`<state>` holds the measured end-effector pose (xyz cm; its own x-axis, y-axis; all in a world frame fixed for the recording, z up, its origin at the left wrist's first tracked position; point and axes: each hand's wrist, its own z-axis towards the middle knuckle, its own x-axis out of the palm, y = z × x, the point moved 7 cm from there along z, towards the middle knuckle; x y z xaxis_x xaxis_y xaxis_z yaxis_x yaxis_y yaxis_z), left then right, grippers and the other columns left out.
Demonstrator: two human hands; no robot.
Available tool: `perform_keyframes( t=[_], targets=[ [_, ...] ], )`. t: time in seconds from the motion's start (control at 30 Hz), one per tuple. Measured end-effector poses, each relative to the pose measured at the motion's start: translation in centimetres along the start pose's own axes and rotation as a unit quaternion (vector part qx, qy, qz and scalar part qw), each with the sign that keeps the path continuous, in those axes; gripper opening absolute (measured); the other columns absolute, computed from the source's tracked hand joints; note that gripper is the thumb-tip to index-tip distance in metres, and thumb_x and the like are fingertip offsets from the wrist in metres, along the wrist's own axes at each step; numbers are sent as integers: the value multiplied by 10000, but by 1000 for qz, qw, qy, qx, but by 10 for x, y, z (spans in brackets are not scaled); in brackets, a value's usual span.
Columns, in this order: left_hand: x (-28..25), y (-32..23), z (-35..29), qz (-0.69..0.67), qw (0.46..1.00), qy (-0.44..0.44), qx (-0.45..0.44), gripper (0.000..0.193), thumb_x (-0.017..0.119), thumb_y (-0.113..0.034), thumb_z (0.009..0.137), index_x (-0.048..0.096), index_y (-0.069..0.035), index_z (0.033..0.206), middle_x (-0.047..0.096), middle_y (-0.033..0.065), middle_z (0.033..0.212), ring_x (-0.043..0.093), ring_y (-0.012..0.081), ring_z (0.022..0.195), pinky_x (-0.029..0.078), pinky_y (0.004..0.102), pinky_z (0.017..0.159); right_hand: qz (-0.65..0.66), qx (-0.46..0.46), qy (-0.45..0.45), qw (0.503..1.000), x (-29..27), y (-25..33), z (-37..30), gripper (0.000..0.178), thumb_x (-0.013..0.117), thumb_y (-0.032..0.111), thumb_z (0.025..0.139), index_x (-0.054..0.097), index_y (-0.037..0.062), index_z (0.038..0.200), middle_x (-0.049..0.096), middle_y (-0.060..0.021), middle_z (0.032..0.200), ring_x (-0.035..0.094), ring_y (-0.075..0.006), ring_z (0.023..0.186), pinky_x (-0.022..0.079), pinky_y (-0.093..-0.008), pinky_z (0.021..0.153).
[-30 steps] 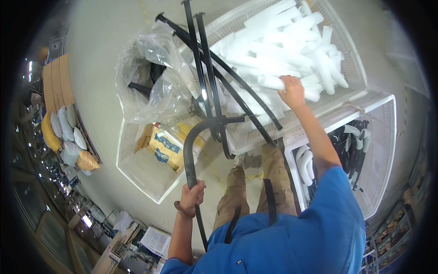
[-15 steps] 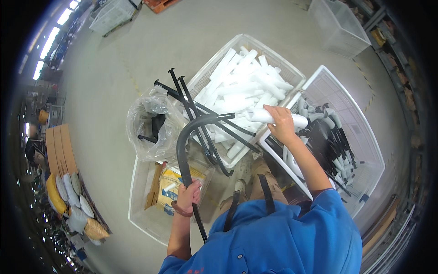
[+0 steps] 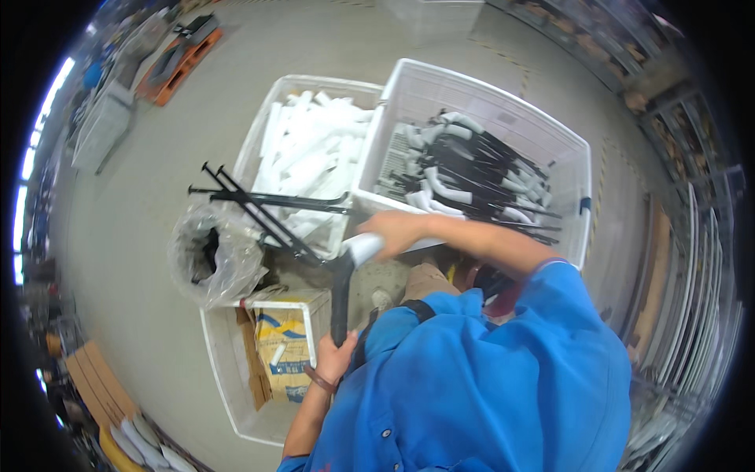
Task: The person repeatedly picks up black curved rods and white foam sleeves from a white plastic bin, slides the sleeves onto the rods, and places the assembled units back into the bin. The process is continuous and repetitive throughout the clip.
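Note:
My left hand (image 3: pixel 334 358) is closed around the lower part of a bent black tube (image 3: pixel 340 303) in front of my body. My right hand (image 3: pixel 395 234) is wrapped round a white foam sleeve (image 3: pixel 362 247) that sits over the tube's upper end. How far the tube runs inside the sleeve is hidden. Beyond the bend, several thin black rods with flared ends (image 3: pixel 271 198) lie across the edge of a white crate (image 3: pixel 250 149) full of loose white foam sleeves (image 3: pixel 318 141).
A larger white crate (image 3: pixel 480 85) at the right holds black tubes with white sleeves (image 3: pixel 464 173). A clear plastic bag (image 3: pixel 224 275) with something black inside stands at the left. Below it, a white crate (image 3: pixel 222 374) holds a yellow and blue sack (image 3: pixel 285 334). Shelving (image 3: pixel 684 141) lines the right.
The foam sleeve, held apart in line with the tube's end before, is now over that end. My right hand has come closer to my left. The view has turned toward the right crate.

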<state>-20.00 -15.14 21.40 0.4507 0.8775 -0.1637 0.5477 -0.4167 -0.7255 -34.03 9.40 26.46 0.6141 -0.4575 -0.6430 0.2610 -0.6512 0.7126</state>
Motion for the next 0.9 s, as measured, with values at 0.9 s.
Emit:
perform_keyframes(
  t=[0.9],
  targets=[
    [135, -106, -8, -111, 960, 254, -37, 339, 767, -91, 816, 572, -18, 1083, 596, 47, 787, 502, 72, 530, 377, 250, 441, -323, -95, -175, 925, -71, 38, -139, 243, 674, 53, 682, 558, 33, 894, 597, -137, 768, 651, -355, 746, 508, -437, 630]
  ],
)
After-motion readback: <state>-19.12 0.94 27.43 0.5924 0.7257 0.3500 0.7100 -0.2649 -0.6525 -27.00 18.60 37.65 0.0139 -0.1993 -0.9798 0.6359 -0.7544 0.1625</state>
